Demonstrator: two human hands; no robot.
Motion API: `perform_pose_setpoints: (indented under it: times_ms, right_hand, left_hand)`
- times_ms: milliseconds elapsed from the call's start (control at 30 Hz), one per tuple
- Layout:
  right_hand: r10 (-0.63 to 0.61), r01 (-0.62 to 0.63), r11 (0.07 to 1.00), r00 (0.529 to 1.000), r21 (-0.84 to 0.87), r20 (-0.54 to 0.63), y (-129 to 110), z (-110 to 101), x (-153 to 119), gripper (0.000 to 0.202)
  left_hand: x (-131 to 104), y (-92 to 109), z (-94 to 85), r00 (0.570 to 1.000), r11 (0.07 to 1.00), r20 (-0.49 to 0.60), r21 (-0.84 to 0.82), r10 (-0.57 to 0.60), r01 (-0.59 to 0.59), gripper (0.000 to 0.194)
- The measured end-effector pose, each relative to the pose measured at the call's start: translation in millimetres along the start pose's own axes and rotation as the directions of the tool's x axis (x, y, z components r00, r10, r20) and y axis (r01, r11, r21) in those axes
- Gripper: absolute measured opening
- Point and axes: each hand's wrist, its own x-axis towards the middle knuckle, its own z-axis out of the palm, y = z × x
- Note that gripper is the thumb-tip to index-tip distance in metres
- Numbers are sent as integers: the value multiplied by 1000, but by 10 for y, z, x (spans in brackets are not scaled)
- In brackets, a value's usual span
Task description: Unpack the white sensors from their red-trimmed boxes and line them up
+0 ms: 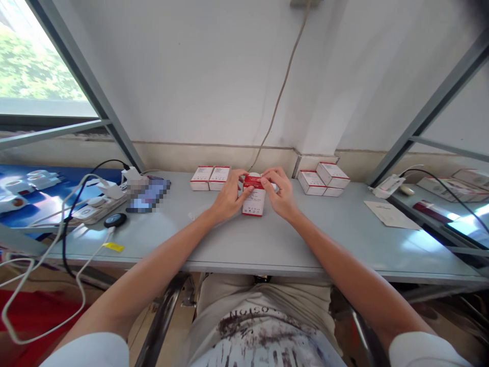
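A small red-and-white cardboard box (252,204) stands upright on the grey table in front of me, printed with text and small symbols. My left hand (228,196) grips its left side, thumb across the front and fingers bent near the upper corner. At the upper right corner, the bent fingers of my right hand (279,192) press together on the box's top edge. Something white shows just behind the top of the box, and a bit of white shows under my right fingers. What these are I cannot make out.
Two similar boxes (210,177) lie by the wall; several more (323,179) are stacked to the right. Paper (391,214) and a white adapter (387,186) lie farther right. At left are a power strip (100,206), cables, a black disc (115,220) and a blurred phone-like object (148,193).
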Motion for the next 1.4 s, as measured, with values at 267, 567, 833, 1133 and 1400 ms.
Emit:
perform_pose_setpoints:
  times_ms: [267,567,833,1133,1400]
  right_hand:
    - [-5,5,999,1000,-47,-1,-1,-11,12,38]
    - [43,-43,999,999,8,32,84,45,-75,33]
    - [115,-115,993,993,3,33,110,35,-73,39]
    - [126,-126,992,992,-17,-15,57,23,-62,36]
    - [137,-140,988,989,-60,-50,36,10,-59,36]
  left_hand:
    - [3,-28,-8,1000,999,-10,-42,-21,21,45]
    - [-4,-30,-16,999,999,35,-25,-42,43,49]
    - [1,-56,-74,990,998,141,53,-30,23,51]
    - [-3,-75,-79,975,997,212,59,-70,58,51]
    - [1,-48,-82,966,993,239,87,-102,83,52]
